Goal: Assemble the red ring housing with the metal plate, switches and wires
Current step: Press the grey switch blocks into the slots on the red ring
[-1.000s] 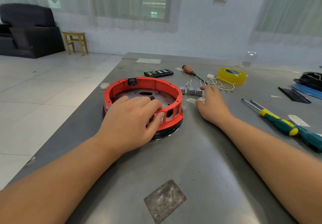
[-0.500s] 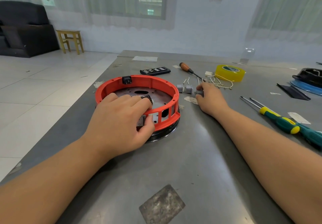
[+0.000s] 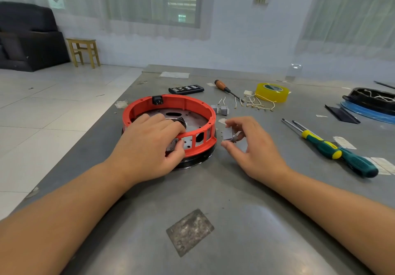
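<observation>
1. Red ring housing [image 3: 171, 112] sits on the grey table [image 3: 235, 221], left of centre, on a dark round base, with a metal plate [image 3: 192, 118] lying inside it.
2. Left hand [image 3: 149, 146] lies over the near wall of the ring: its fingers reach inside onto the plate, and its thumb presses a small grey switch [image 3: 172, 145] against the outer wall. Its grip is curled round the wall and that switch.
3. Right hand [image 3: 252, 146] is just to the right of the ring and apart from it. Its grip pinches another grey switch [image 3: 228, 134] between thumb and fingers, held just above the table.
4. Two more grey switches [image 3: 221, 109] lie on the table just behind the ring's right side, with thin wires [image 3: 256, 103] spread out further back.
5. Yellow tape roll [image 3: 271, 92] stands beside the wires, and a wooden-handled screwdriver [image 3: 224, 86] lies left of it.
6. Black remote-like strip [image 3: 186, 89] lies behind the ring.
7. Green and yellow screwdrivers [image 3: 333, 150] lie to the right.
</observation>
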`<control>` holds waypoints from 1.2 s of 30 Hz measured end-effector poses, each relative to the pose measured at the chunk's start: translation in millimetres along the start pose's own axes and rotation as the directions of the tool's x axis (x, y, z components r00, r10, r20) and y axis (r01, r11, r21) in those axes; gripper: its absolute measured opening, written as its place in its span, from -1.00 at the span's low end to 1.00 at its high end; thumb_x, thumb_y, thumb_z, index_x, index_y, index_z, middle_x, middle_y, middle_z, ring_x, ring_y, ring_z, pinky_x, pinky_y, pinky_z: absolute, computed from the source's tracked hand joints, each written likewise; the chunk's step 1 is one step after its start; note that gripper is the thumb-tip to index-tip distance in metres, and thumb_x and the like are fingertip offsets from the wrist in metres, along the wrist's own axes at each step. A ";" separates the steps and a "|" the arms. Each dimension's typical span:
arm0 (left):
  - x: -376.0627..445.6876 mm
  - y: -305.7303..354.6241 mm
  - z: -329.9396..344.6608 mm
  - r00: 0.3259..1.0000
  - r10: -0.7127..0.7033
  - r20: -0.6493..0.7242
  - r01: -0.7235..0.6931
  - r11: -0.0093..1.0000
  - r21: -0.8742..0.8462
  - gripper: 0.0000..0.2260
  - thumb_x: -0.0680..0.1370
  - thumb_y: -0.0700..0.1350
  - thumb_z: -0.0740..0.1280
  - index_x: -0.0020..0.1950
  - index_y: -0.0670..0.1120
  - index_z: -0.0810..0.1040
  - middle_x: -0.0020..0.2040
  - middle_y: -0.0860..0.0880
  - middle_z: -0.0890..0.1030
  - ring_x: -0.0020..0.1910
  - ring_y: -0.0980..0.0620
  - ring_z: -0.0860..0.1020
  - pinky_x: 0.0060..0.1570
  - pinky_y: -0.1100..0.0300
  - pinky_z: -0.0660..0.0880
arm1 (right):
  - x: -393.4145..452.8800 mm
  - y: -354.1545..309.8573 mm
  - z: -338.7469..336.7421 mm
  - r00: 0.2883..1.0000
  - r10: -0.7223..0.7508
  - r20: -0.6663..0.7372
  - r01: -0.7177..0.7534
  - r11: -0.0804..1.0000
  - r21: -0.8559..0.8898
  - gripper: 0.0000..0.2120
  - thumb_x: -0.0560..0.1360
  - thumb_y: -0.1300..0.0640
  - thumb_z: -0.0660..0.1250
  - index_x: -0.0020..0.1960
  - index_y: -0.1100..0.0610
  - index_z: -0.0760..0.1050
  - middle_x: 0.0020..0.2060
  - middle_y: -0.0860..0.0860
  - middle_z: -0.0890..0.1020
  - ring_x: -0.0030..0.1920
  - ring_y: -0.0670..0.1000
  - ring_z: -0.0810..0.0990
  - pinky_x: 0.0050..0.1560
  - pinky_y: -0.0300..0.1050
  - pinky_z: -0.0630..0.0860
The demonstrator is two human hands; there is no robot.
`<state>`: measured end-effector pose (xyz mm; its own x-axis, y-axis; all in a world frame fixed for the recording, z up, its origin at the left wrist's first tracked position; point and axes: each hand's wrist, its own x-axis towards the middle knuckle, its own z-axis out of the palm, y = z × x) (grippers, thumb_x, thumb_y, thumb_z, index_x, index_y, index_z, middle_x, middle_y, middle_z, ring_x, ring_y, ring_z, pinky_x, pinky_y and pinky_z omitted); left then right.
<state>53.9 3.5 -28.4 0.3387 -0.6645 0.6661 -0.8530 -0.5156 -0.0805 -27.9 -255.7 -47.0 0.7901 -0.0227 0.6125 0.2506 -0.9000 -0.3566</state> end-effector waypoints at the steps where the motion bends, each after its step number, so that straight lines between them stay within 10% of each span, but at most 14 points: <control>1: -0.5 0.6 0.3 1.000 0.001 -0.001 -0.001 1.000 0.005 -0.69 0.56 0.03 0.20 0.02 -0.11 0.66 -0.19 -0.01 0.66 -0.20 -0.07 0.58 -0.20 0.04 0.47 | -5.3 -7.8 -2.0 0.999 -0.032 -0.019 0.032 0.999 0.029 -0.59 0.53 0.07 0.49 0.32 0.00 0.44 0.08 -0.14 0.48 0.03 -0.32 0.48 0.08 -0.55 0.32; 20: 0.2 30.8 12.7 0.988 0.012 -0.154 -0.014 1.000 -0.013 -0.57 0.60 0.29 0.30 0.07 -0.04 0.72 0.19 0.03 0.67 0.29 -0.12 0.56 0.29 -0.14 0.33 | -14.2 -40.6 2.8 0.941 -0.329 -0.083 0.337 0.934 0.121 -0.74 0.48 0.24 0.46 0.17 0.19 0.61 0.14 0.03 0.55 0.11 -0.36 0.40 0.12 -0.47 0.32; 36: -1.1 20.3 15.0 0.968 0.067 -0.244 -0.067 0.998 0.007 -0.66 0.56 0.19 0.47 0.07 -0.07 0.74 0.13 0.01 0.70 0.20 -0.13 0.61 0.16 -0.20 0.44 | -15.1 -40.5 -1.9 0.988 -0.155 -0.013 0.147 0.898 0.414 -0.74 0.54 0.28 0.40 0.22 0.14 0.56 0.08 -0.01 0.58 0.03 0.00 0.63 0.06 -0.16 0.60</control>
<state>42.2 -14.3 -41.9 0.1740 -0.5454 0.8199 -0.8711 -0.4735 -0.1302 -50.9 -219.8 -40.4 0.7340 0.1115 0.6699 0.5729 -0.6313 -0.5227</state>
